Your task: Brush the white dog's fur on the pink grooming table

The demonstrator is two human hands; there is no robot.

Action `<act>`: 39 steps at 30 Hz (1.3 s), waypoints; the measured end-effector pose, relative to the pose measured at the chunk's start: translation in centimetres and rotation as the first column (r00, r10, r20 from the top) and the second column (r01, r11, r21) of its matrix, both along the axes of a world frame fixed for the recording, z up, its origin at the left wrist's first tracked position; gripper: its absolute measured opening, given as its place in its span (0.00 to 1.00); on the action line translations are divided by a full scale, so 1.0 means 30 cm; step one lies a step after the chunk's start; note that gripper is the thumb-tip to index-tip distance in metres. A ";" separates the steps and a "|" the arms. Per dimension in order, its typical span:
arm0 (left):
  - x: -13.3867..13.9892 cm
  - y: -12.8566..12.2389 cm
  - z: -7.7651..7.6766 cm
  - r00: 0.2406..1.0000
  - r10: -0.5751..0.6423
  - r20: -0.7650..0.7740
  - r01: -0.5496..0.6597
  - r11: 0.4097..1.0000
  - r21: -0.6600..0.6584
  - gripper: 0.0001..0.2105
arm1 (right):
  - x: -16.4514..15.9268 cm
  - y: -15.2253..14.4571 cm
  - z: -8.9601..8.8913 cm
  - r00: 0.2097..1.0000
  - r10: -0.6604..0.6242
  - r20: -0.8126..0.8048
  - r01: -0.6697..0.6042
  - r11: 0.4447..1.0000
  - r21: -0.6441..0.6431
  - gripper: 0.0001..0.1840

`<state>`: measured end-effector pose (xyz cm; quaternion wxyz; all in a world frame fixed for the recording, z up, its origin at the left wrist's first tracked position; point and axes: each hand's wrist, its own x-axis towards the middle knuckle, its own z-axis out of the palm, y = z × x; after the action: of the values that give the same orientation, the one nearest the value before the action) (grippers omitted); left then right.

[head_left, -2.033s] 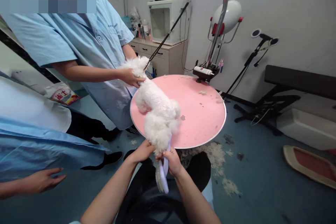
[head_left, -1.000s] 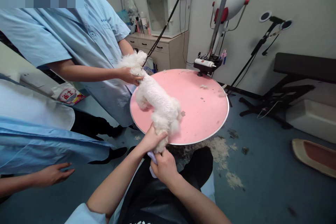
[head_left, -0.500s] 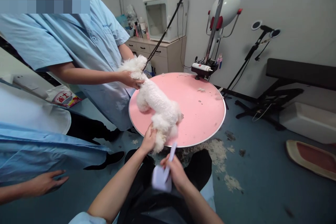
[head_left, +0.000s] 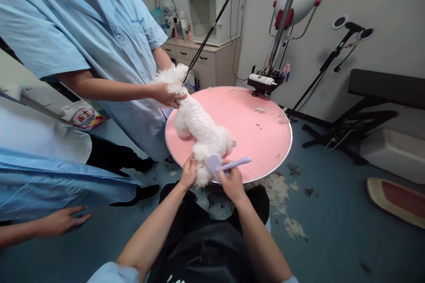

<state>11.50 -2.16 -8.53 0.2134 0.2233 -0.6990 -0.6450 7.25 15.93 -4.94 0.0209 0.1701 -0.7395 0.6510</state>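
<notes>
A white fluffy dog (head_left: 204, 121) stands on a round pink grooming table (head_left: 255, 141), its rear towards me. My left hand (head_left: 189, 171) is closed on the fur of a hind leg at the table's near edge. In my right hand (head_left: 232, 183) is a pale purple slicker brush (head_left: 212, 164), its head against the fur of that leg and its handle pointing right. The bristles are hidden. Across the table, a co-worker's hand (head_left: 168, 95) holds the dog by the neck, where a black leash (head_left: 212, 26) runs up.
A metal grooming arm (head_left: 283, 22) rises at the table's back, beside a white bottle (head_left: 262, 79). Cut fur (head_left: 277, 194) lies on the floor. Another person's hand (head_left: 63, 221) hangs at lower left. A lamp stand (head_left: 327, 57) is at right.
My right hand has lifted the brush from near my lap up to the dog's hind leg, turning its head upward. My left hand keeps its hold. The view has shifted slightly.
</notes>
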 end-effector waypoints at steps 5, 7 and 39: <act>-0.002 0.013 -0.003 1.000 -0.010 0.014 0.009 0.998 0.065 0.27 | -0.077 0.007 0.047 0.970 -0.036 -0.240 0.033 0.999 -0.018 0.08; -0.004 0.018 0.007 0.999 -0.038 0.017 0.037 0.998 0.044 0.26 | -0.086 -0.001 0.056 0.962 0.183 -0.202 -0.166 0.981 0.097 0.09; 0.007 -0.006 0.064 0.972 -0.237 0.012 0.233 0.962 0.140 0.25 | -0.069 0.023 0.121 0.969 0.148 -0.198 -0.133 0.987 0.087 0.09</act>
<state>11.70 -2.35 -6.62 0.1096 0.1622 -0.6772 -0.7093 5.19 16.61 -1.32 0.0443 0.2886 -0.7428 0.6025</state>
